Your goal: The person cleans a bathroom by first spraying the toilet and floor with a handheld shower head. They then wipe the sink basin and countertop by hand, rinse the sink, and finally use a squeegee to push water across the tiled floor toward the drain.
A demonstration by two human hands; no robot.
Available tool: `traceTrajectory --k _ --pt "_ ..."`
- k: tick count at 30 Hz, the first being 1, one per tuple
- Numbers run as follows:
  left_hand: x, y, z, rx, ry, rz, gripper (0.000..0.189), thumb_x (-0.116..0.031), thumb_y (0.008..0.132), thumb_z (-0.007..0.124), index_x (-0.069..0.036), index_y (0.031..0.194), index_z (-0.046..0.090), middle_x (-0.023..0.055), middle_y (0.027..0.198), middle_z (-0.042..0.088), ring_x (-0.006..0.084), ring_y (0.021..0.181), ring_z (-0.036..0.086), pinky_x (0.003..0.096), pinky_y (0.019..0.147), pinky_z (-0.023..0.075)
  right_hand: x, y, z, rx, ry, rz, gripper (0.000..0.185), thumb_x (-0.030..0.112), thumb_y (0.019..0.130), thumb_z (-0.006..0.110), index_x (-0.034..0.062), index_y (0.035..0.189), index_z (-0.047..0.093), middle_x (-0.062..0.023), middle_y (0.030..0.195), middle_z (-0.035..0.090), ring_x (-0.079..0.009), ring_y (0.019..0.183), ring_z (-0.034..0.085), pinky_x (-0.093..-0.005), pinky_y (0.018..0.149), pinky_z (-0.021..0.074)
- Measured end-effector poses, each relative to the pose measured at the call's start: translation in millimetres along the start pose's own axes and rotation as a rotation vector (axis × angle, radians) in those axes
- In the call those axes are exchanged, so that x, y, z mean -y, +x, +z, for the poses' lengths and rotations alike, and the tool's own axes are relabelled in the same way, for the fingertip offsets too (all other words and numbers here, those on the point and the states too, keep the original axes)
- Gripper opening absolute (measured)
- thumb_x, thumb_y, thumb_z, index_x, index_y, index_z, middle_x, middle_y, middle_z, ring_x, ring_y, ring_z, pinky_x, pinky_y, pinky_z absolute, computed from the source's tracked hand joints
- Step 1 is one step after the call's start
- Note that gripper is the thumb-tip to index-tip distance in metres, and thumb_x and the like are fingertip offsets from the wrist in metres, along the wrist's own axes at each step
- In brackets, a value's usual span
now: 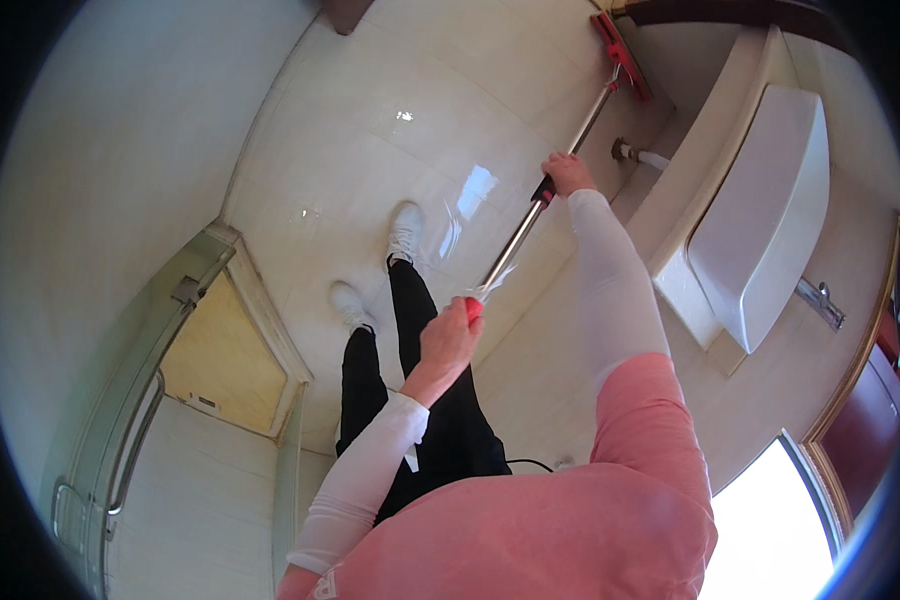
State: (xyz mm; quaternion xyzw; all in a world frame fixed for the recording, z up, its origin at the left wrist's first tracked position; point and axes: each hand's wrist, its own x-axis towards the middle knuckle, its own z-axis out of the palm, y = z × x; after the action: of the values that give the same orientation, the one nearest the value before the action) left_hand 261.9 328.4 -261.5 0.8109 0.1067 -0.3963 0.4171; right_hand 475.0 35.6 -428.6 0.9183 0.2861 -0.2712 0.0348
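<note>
A mop with a metal pole [521, 236] runs slantwise across the view in both my hands. My left hand [450, 341] is wrapped around the red end [474, 309] of the handle, where torn clear plastic film [499, 281] sticks out. Farther along, my right hand [570, 174] grips the pole beside a black and red collar [544, 192]. The red mop head [621, 56] lies at the far end, on the tiled floor [487, 97] close to the wall under the basin counter.
A white washbasin [765, 210] on a counter projects from the right wall, above a drain pipe [637, 153]. At left stands a glass door [150, 360] with a metal handle [139, 442]. A dark wooden edge [720, 13] crosses the top right. My white shoes [405, 231] are on the glossy floor.
</note>
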Motion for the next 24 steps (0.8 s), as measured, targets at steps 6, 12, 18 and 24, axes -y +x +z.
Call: traceTrajectory --k 6,12,18,24 --pt "35 -54 -27 0.09 0.054 -0.042 0.031 -0.028 0.088 0.062 -0.006 0.103 0.047 0.0196 0.083 0.062 0.0406 0.08 0.063 0.0492 0.065 0.049 64 -28 20 -0.151 0.186 0.012 0.014 0.015 0.069 0.065 0.0135 0.082 0.061 -0.0067 0.086 0.056 -0.0266 0.095 0.057 -0.0404 0.083 0.0451" --pt "126 -186 -113 0.165 0.248 -0.23 0.027 -0.028 0.085 0.064 -0.007 0.095 0.051 0.0187 0.079 0.063 0.0417 0.076 0.062 0.0513 0.062 0.0479 283 -80 29 -0.104 0.357 0.143 0.018 0.016 0.071 0.064 0.0169 0.089 0.062 -0.0038 0.094 0.055 -0.0228 0.105 0.052 -0.0508 0.095 0.0342" --pt "171 -301 -187 0.12 0.547 -0.425 0.034 -0.033 0.075 0.076 -0.007 0.078 0.054 0.0163 0.067 0.062 0.0401 0.066 0.062 0.0483 0.057 0.0484 434 -128 -17 -0.027 0.582 0.073 0.02 0.015 0.07 0.065 0.0134 0.09 0.063 -0.0072 0.094 0.056 -0.0253 0.104 0.052 -0.0468 0.099 0.0338" --pt "212 -300 -218 0.031 0.638 -0.28 0.035 -0.033 0.071 0.079 -0.008 0.072 0.055 0.0138 0.062 0.061 0.0371 0.059 0.061 0.0459 0.053 0.0484 447 -110 -2 -0.004 0.682 -0.102 0.021 0.016 0.063 0.07 0.0128 0.083 0.063 -0.0081 0.083 0.059 -0.0275 0.094 0.057 -0.0444 0.095 0.0377"
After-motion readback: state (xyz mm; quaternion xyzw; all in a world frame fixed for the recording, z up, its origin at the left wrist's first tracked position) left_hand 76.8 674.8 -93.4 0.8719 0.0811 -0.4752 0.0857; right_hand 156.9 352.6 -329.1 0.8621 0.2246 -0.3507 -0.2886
